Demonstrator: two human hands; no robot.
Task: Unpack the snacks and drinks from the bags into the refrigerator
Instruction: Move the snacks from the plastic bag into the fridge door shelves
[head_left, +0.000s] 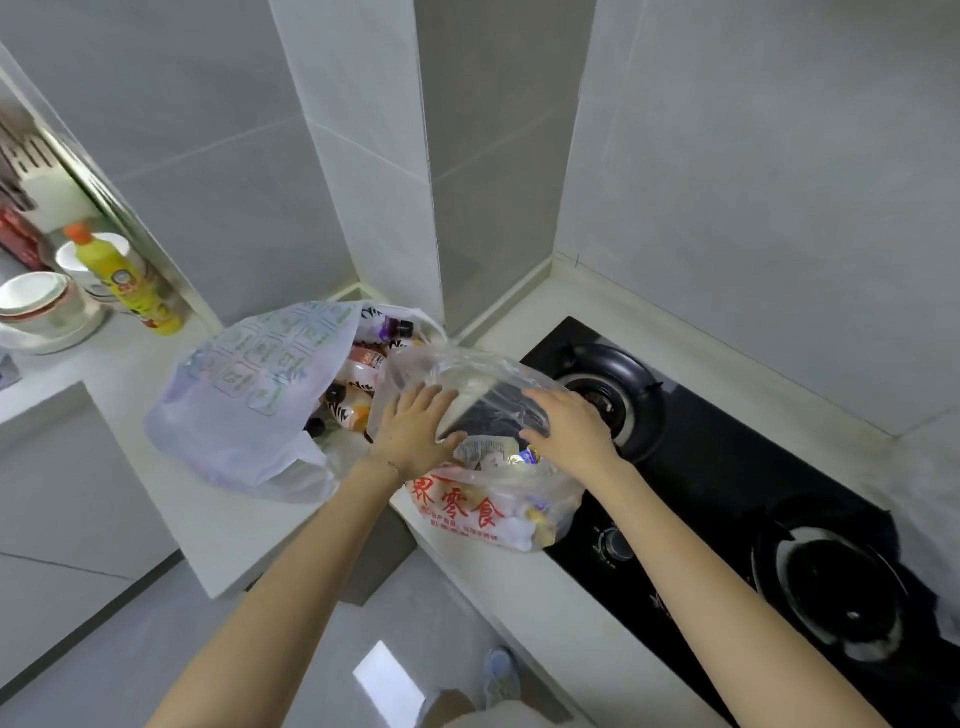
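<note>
Two bags stand on the white counter (171, 488). The white bag with green print (244, 395) on the left lies open and shows several drink bottles (358, 364). To its right is the clear bag with red characters (467, 514), full of snack packs. At its mouth a dark package with a white side (493, 415) sits under the clear film. My left hand (415, 431) holds its left end, fingers on top and thumb under the edge. My right hand (569, 431) holds its right end the same way.
A black gas hob (727, 493) with two burners lies right of the clear bag, which overlaps its edge. At the far left stand a yellow bottle (124, 280), stacked bowls (41, 306) and a cup. Grey tiled walls close the corner behind. The refrigerator is out of view.
</note>
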